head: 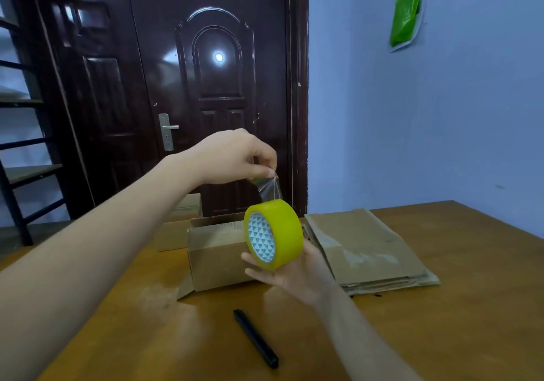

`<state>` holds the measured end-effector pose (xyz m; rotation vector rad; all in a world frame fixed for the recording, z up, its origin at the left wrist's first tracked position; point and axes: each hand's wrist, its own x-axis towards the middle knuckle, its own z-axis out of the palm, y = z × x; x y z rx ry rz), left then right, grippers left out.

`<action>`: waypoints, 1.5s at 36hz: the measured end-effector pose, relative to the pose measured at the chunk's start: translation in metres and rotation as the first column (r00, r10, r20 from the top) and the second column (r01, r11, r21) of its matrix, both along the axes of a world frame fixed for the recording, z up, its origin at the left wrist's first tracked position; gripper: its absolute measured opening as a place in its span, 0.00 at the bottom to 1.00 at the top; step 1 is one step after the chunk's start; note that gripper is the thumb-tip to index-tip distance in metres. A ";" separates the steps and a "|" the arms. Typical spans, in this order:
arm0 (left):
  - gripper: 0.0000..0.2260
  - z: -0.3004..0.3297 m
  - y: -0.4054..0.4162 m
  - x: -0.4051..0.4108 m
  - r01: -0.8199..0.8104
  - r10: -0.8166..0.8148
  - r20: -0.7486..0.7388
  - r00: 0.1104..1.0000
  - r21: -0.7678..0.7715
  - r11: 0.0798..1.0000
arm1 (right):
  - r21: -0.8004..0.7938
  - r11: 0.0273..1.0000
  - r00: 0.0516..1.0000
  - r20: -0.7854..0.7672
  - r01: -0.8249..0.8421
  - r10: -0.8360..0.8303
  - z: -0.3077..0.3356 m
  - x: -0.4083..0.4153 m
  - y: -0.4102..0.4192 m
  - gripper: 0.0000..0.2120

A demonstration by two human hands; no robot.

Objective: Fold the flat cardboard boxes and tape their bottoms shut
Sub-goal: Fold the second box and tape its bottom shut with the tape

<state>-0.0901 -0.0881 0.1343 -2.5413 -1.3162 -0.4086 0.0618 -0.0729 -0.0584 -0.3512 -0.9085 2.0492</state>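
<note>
While the tape roll (273, 233) sits upright in the right hand (297, 274), cradled on fingers (253, 260) that curl up under its lower rim, the left hand (232, 157) pinches the clear tape end (269, 188) between thumb and fingertip just above the roll — a short strip is drawn off, nothing yet stuck down. Directly behind and below the right fingers stands one folded box (215, 254), erected, with a loose flap splayed onto the table at its lower left corner; whether its bottom is already taped I cannot tell from this angle. Another box (176, 227) sits farther back, beyond the left wrist, partly hidden. To the right of the right hand lies a stack of flat boxes (365, 251), unfolded, so by my judgement most of the work remains — one box at the taping step, perhaps one finished, the pile untouched. Nearer than both hands, a black pen-like tool (256, 338) lies on the wooden table (471, 307).
</note>
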 end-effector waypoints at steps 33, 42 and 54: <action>0.11 -0.091 -0.005 -0.049 0.044 0.026 0.614 0.789 -0.099 0.994 | 0.864 0.121 0.320 -0.049 0.488 -0.946 0.060 0.027 0.050 0.23; 0.05 -0.111 -0.004 -0.055 0.146 0.026 0.818 0.575 -0.134 0.980 | 0.885 0.116 0.317 -0.037 0.452 -0.948 0.055 0.014 0.054 0.21; 0.17 -0.119 -0.011 -0.067 0.258 0.050 0.905 0.423 -0.173 0.950 | 0.899 0.073 0.299 -0.066 0.431 -0.952 0.060 0.000 0.051 0.20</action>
